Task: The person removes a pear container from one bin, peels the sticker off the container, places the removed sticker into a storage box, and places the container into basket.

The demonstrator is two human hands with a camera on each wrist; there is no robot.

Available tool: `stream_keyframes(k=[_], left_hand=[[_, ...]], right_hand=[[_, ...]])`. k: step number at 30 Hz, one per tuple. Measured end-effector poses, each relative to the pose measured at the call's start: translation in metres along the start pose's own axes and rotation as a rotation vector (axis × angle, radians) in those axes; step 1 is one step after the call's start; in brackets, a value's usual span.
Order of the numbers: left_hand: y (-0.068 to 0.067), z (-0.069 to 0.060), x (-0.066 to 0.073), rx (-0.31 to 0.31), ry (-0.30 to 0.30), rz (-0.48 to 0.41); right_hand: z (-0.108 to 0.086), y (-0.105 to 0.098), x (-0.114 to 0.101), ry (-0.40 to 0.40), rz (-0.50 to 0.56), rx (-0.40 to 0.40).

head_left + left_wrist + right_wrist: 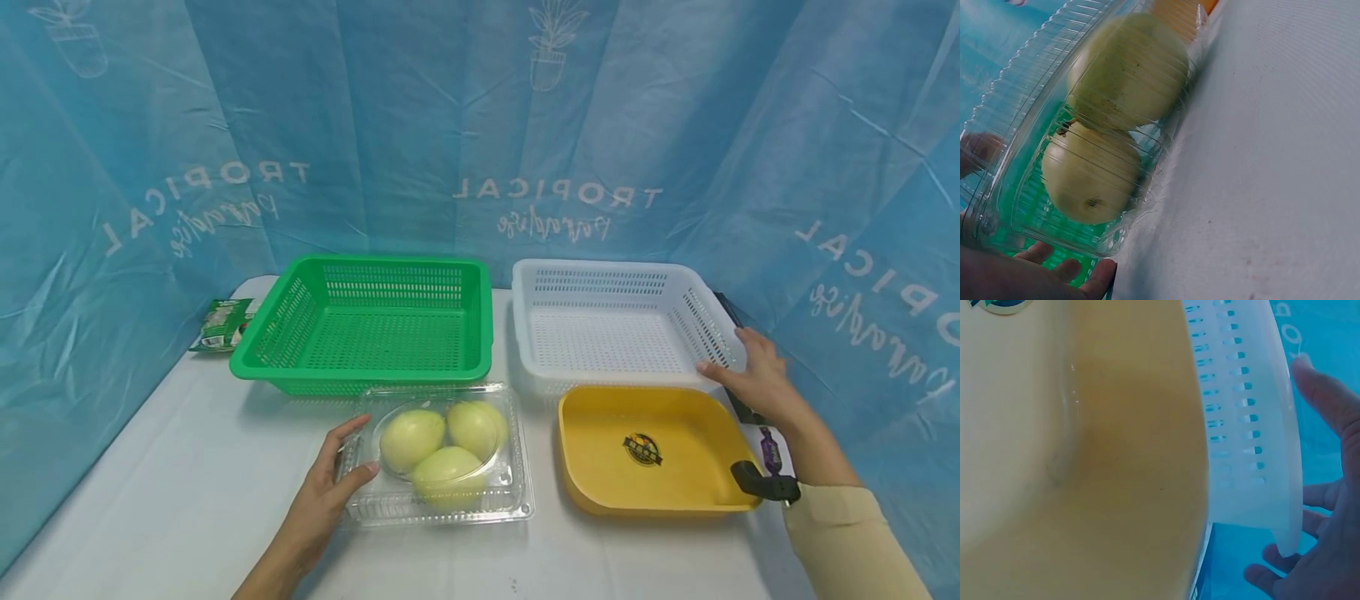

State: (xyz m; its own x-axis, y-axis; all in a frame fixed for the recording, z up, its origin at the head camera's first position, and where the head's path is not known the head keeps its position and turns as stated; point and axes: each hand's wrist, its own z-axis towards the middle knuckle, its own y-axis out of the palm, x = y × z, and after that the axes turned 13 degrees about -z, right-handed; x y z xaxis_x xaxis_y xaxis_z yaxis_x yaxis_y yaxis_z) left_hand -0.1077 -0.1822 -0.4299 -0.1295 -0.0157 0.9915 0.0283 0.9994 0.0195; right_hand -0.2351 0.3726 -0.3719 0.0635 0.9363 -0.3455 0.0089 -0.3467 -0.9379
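A clear plastic clamshell box point(356, 508) stands at the front middle with three pale green pears point(411, 440) inside. My left hand point(322, 492) is at its left end, thumb over the lid, other fingers loosely extended by the far corner. In the left wrist view, fingertips point(1102, 278) show beyond the box corner. My right hand point(757, 379) is spread at the near right corner of a white slotted basket point(600, 333), its thumb near the rim. Under that wrist is a yellow tray point(600, 467) with a round sticker.
A green slotted basket point(382, 333) stands behind the clamshell box. Left of it lies a green packet point(221, 325). A small purple-wrapped item point(770, 450) lies right of the yellow tray. Dark objects show partly behind the white basket. A blue curtain point(420, 125) surrounds the white table point(187, 500).
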Motion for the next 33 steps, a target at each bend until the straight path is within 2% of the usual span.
stream_keyframes(k=[14, 24, 33], left_hand=[[0.000, 0.002, -0.002, -0.007, 0.009, -0.014], [0.001, 0.001, -0.001, -0.003, 0.013, -0.043], [0.006, -0.005, 0.005, 0.006, 0.029, -0.111]], right_hand=[[0.005, 0.006, 0.008, -0.002, 0.029, -0.079], [0.006, 0.008, 0.011, -0.009, 0.029, -0.068], [0.005, 0.008, 0.010, -0.029, 0.028, -0.051]])
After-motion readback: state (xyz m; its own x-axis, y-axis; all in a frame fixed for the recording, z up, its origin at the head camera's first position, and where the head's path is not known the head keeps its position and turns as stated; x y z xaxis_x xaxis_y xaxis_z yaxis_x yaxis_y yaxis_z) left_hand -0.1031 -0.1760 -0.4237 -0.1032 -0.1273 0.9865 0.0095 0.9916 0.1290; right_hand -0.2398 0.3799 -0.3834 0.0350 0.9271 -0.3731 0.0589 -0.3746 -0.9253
